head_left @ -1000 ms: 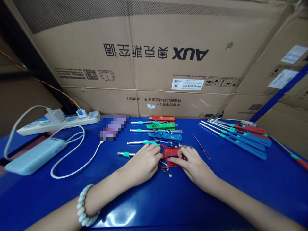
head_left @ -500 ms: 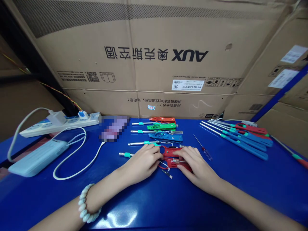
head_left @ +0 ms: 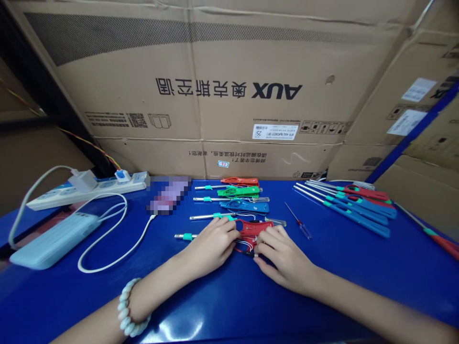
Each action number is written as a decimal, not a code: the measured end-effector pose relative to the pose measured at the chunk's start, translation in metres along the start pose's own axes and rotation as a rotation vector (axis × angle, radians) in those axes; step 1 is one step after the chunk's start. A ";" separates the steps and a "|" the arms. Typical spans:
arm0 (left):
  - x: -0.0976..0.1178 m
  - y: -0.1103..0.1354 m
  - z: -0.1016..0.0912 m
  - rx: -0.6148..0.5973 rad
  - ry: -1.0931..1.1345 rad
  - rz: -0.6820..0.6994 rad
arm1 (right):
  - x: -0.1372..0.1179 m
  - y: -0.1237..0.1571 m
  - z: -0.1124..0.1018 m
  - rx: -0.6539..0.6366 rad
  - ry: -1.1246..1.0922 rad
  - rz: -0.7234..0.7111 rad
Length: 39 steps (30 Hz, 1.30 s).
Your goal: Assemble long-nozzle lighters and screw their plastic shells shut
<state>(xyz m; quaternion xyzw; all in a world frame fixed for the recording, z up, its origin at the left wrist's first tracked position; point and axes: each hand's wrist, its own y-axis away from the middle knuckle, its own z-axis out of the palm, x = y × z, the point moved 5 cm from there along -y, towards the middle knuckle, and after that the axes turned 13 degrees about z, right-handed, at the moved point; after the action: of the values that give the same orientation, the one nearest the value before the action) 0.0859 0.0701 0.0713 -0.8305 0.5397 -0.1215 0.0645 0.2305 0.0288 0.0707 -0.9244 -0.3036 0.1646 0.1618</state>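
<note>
I see the red case [head_left: 254, 228], open between the left hand [head_left: 215, 239] and right hand [head_left: 285, 260].
With the case as clock centre, the left hand curls at nine, maybe so the case can't slide; I can't tell how tightly it holds. The right hand, fingers nearly together at four, seems to pinch a black part [head_left: 247, 253] at six. A screwdriver [head_left: 299, 221] lies near three, maybe to be handy.

Both hands [head_left: 217, 243] close together, loosely curled
</note>
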 end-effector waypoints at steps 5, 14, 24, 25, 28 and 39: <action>0.000 -0.001 -0.001 -0.009 0.011 -0.008 | 0.010 -0.005 -0.007 0.035 -0.074 0.110; -0.009 0.001 -0.004 0.045 0.196 -0.088 | 0.027 -0.004 0.007 -0.001 -0.344 0.245; -0.019 0.016 -0.041 -0.197 0.271 -0.121 | 0.031 -0.003 0.010 -0.013 -0.386 0.279; -0.019 0.018 -0.042 -0.241 0.276 -0.134 | 0.031 -0.003 0.010 -0.012 -0.386 0.279; -0.018 0.023 -0.041 -0.330 0.277 -0.161 | 0.031 -0.004 0.010 -0.017 -0.384 0.279; -0.017 0.019 -0.030 -0.382 0.229 -0.164 | 0.028 -0.003 0.007 -0.026 -0.335 0.271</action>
<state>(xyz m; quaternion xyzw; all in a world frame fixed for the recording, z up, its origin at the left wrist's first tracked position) 0.0542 0.0781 0.0937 -0.8496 0.4873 -0.1153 -0.1655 0.2476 0.0498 0.0594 -0.9185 -0.2014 0.3322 0.0738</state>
